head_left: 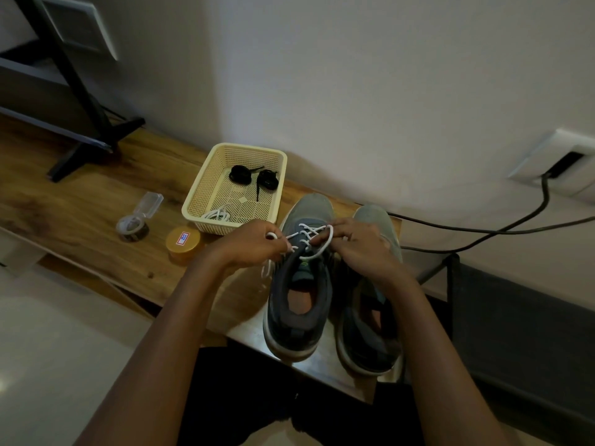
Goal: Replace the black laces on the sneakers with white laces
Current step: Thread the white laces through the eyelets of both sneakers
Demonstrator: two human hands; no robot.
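Note:
Two grey sneakers stand side by side on the wooden shelf, toes toward the wall. The left sneaker (297,304) carries a white lace (306,233) threaded through its eyelets. My left hand (254,244) pinches one end of that lace at the shoe's left side. My right hand (357,243) grips the other end, which loops over the tongue. The right sneaker (370,333) shows no lace and is partly hidden by my right hand. In the cream basket (199,201) lie two coiled black laces (240,174) and a bundled white lace (219,215).
An orange round tin (183,244) and a roll of tape (132,226) with a clear case lie left of the basket. A black stand foot (93,140) sits at the far left. Black cables (502,230) run from a wall socket at the right.

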